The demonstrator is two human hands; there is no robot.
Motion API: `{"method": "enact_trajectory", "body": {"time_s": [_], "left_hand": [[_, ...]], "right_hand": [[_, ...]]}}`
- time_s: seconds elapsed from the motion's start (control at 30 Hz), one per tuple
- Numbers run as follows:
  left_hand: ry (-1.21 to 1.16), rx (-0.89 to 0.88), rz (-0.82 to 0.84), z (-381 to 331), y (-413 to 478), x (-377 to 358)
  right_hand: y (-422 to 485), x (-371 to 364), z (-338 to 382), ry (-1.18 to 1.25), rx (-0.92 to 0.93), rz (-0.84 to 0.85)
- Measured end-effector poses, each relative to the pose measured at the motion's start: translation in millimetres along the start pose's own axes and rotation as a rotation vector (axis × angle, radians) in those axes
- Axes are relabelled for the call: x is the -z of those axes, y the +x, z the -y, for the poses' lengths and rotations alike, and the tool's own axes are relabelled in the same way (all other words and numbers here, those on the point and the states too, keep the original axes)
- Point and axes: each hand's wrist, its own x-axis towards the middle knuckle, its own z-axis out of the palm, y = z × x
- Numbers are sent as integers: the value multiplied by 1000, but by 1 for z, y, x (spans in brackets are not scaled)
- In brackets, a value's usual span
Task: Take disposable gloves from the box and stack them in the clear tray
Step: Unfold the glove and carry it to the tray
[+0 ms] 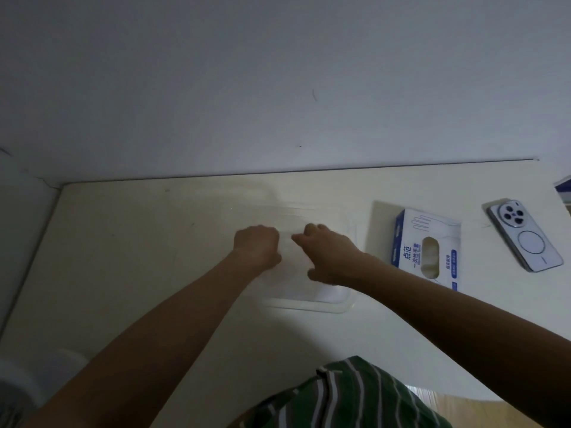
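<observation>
A clear tray [338,305] lies on the cream table, its rim faint against the surface. Both hands hover over it side by side. My left hand [257,247] is curled into a fist and my right hand [324,254] has its fingers bent; between them stretches a thin transparent disposable glove [285,242], pinched at each side and hard to make out. The white and blue glove box [428,245] lies flat to the right of the tray, its oval opening facing up with gloves showing inside.
A phone [525,234] lies face down at the far right, beyond the box. A blue-edged object [564,185] pokes in at the right edge. The table [139,257] meets a grey wall at the back and ends at the left.
</observation>
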Motion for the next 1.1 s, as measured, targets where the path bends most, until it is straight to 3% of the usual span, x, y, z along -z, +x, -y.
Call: {"method": "enact_trajectory", "body": {"time_s": [0.13,0.27,0.4,0.5,0.8,0.97,1.1], "left_hand": [[-207,-9,-375,-35,-5,29],[-391,-134,-477,-90,-8,45],[-496,-339,-336,-145,-5,42],[-509,-396,-206,-180,6,29],[-417,-415,0,-228,30,-7],[-330,-355,4,-238,33,-16],[-337,-340,31,-240,37,-16]], "right_hand": [[-28,41,-28,206,-74,-290],[-63,44,-84,305,-280,-426],[-98,14,-140,300,-484,-334],[-113,-14,-167,290,-567,-236],[-108,-42,-183,25,-545,-26],[-111,-44,-190,-21,-475,-110],[-119,-35,-205,302,-350,-325]]}}
